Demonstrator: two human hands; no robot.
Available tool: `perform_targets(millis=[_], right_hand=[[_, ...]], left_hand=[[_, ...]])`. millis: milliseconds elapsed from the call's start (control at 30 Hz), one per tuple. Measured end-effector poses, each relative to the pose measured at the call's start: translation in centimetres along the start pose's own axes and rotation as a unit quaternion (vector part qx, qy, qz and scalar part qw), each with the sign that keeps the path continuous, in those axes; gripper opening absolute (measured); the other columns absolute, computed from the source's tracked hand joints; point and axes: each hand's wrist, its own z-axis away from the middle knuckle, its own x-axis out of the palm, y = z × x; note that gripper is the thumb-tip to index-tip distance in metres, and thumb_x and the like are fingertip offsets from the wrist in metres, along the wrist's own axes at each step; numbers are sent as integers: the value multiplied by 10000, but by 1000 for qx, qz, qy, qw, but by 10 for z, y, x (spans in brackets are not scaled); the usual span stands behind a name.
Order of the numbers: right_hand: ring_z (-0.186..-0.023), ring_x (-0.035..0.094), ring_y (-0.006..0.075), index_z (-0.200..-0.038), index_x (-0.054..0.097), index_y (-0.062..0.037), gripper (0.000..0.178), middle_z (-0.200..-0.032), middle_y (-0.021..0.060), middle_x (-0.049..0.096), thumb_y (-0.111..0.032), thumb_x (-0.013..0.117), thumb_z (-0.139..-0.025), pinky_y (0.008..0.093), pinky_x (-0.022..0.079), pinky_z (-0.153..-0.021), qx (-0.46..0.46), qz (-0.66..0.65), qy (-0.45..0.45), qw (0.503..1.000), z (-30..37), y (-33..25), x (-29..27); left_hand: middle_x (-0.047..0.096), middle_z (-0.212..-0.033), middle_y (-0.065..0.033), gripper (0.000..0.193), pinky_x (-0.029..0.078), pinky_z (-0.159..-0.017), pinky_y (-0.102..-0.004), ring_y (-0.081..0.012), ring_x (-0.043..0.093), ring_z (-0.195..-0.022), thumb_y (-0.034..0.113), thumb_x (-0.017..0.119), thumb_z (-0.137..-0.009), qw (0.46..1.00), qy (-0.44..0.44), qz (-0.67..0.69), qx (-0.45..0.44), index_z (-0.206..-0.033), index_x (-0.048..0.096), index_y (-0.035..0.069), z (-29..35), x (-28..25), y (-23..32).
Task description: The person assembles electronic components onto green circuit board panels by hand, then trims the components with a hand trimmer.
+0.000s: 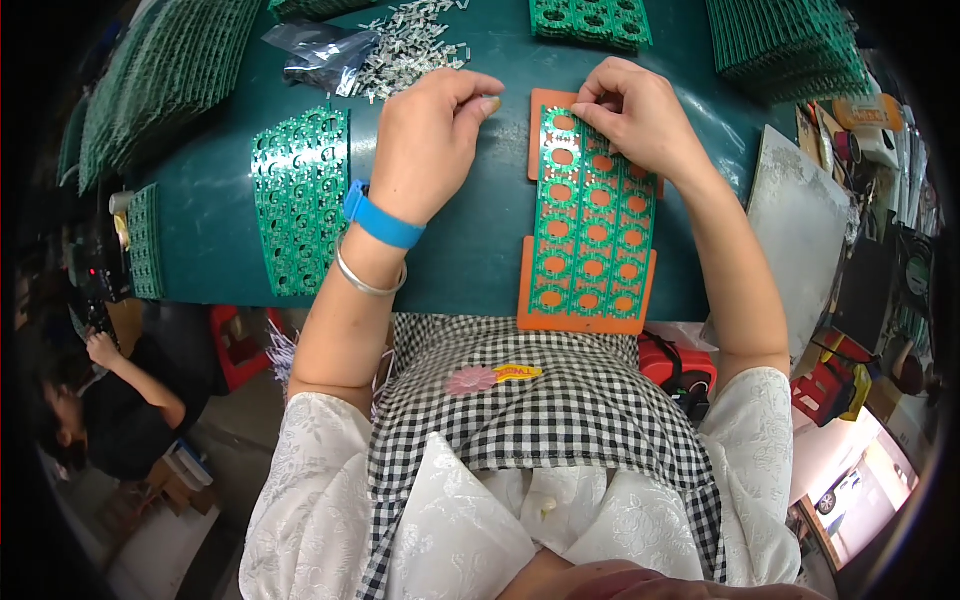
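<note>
Green circuit panel [592,228] lies centre-right on an orange jig [580,318], prob. to keep it flat; right hand [640,118] presses fingertips on its top edge; left hand [430,135], curled, pinches a small part [491,102] beside the metal-clip pile [408,45] up top.

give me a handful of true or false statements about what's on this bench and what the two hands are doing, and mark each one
1. The right hand touches the top of the green panel on the orange tray. True.
2. The left hand lies flat on that panel. False: it is raised over the bench, left of the tray, fingertips pinched together.
3. The left wrist wears a blue band and a metal bangle. True.
4. The small metal parts lie in a pile beside the tray's near edge. False: they lie at the far side, by a plastic bag.
5. Another green panel lies left of the left hand. True.
</note>
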Motion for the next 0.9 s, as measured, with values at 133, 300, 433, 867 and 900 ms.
perform_targets(millis=[133,300,433,867,900], right_hand=[[-739,643,227,-809,670,0,131,-841,92,626,-113,723,-768,330,524,-672,-33,23,12,999,-2,0,2],[-744,642,263,-800,667,-10,131,-820,100,626,-107,733,-740,358,519,-673,-110,85,18,990,-5,0,8],[-750,644,260,-809,672,-16,141,-815,100,627,-110,742,-732,358,520,-675,-113,91,20,989,-4,0,8],[-666,629,131,-826,630,-9,103,-842,54,596,-26,708,-760,242,500,-605,-235,-30,146,960,36,-52,16],[-678,631,125,-822,623,-4,84,-850,52,593,-17,692,-776,243,501,-612,-175,-119,121,970,36,-49,15]], left_hand=[[675,-803,-114,96,515,-645,-305,-218,659,-700,48,644,-832,999,-46,14,-27,-913,693,31,12,0,3],[689,-843,-71,110,525,-661,-228,-114,656,-756,42,640,-878,916,-101,331,-202,-956,671,-28,22,7,-2],[687,-842,-78,142,524,-657,-208,-127,657,-739,35,645,-874,871,-84,420,-240,-991,643,-46,25,10,-2],[680,-959,-68,275,483,-755,-232,-112,602,-795,28,653,-861,640,-22,697,-323,-1125,582,-8,45,31,10],[676,-955,-73,276,489,-764,-241,-123,610,-810,51,656,-871,684,-48,659,-308,-1135,587,15,43,29,10]])
